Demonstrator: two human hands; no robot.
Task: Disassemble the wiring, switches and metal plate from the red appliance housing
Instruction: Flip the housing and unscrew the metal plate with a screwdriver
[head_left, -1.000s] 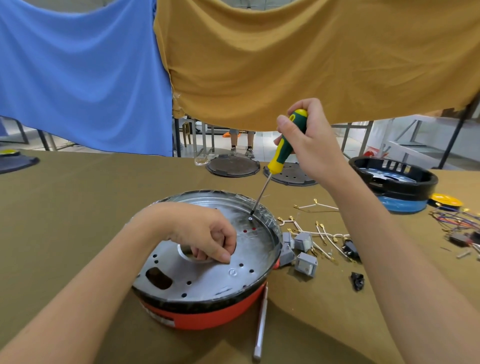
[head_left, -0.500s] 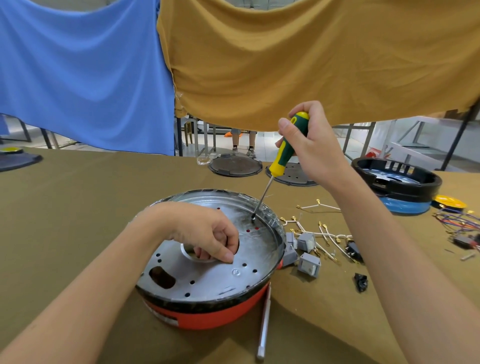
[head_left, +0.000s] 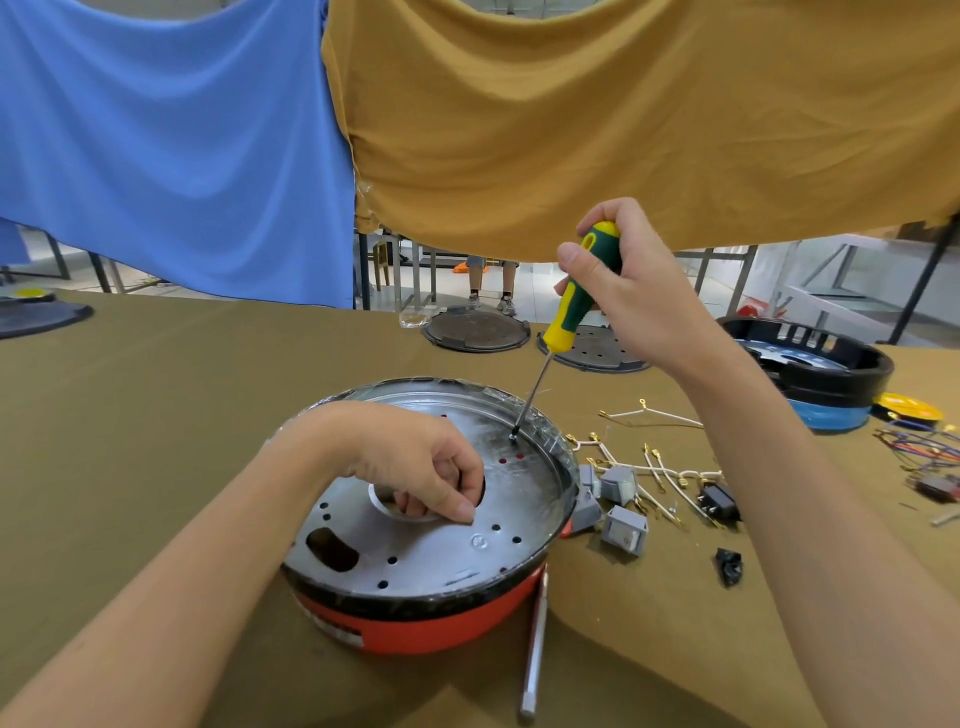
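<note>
We see bright, even daylight, soft shadows on the worktop (head_left: 156, 415), wide-angle bending at the edges, sharp focus.

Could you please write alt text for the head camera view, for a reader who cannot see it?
A person's right hand presses a green-and-yellow screwdriver onto a screw on the metal plate in a red appliance housing, while the left hand steadies the plate at its centre hole. Loose grey switches and white wires lie on the table at right.

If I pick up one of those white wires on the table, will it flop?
Probably a little. The white wires lie in loose curves, so they likely bend easily. They look thin and light, and the small metal tips might snag neighbouring wires.
</note>
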